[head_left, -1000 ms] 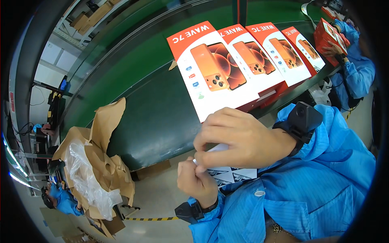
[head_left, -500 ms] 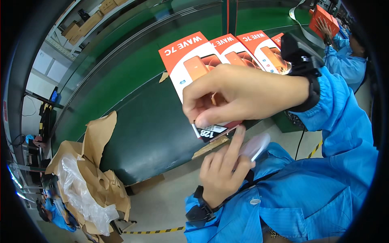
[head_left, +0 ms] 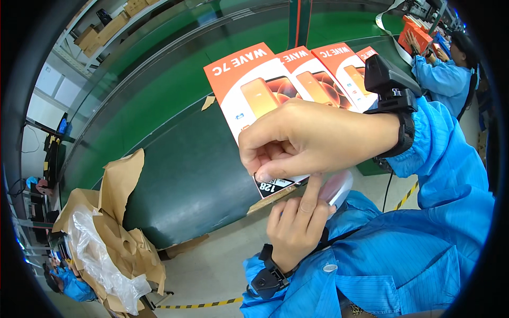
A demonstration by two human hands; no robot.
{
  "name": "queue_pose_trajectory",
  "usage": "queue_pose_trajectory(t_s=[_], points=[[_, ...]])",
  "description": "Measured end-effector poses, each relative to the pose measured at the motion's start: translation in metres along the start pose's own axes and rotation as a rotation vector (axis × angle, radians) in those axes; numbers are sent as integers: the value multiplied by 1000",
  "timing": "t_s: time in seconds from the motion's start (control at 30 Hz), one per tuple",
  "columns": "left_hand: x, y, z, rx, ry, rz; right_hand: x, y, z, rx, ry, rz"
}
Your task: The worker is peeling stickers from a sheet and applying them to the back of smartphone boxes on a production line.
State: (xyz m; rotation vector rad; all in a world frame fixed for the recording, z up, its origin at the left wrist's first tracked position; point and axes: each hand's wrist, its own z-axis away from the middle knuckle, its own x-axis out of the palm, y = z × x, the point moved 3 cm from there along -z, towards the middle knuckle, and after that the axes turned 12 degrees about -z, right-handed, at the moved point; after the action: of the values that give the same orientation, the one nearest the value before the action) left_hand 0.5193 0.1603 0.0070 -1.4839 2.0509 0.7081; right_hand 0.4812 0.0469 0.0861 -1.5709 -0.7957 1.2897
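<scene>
A white and orange phone box [head_left: 245, 85] lies at the near end of a row of similar boxes on the dark green bench. My right hand [head_left: 313, 138] reaches over it from the right, thumb and fingertips pinched together at its near left edge, beside a black printed patch [head_left: 271, 186]. Whatever is in that pinch is hidden. Below, my left hand [head_left: 298, 225] has its index finger stretched up to the box's near edge and its other fingers curled. Between its thumb and fingers sits a pale, rounded, disc-like piece [head_left: 338, 188], partly covered.
More phone boxes [head_left: 323, 79] overlap toward the right. Crumpled brown paper with clear plastic [head_left: 101, 249] stands at the left by the bench [head_left: 180, 185]. At the far right a co-worker [head_left: 445, 79] in blue handles an orange box. A post [head_left: 300, 24] rises behind the row.
The whole view has shifted slightly. My right fingertips stay pinched at the near edge, a little lower in the picture. The pale disc in my left hand has tilted more upright.
</scene>
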Motion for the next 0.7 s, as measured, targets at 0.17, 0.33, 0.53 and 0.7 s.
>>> queue_pose_trajectory(t_s=[0.17,0.33,0.53,0.7], points=[[9,0,-2,9,-11,41,-4,12,3,8,30,-65],[6,-1,0,-4,-28,47,-1,11,0,-39,38,-9],[9,-2,1,8,-13,78,5,8,9,-202,-7,510],[7,0,0,-20,-33,70,-6,10,6,-275,340,731]])
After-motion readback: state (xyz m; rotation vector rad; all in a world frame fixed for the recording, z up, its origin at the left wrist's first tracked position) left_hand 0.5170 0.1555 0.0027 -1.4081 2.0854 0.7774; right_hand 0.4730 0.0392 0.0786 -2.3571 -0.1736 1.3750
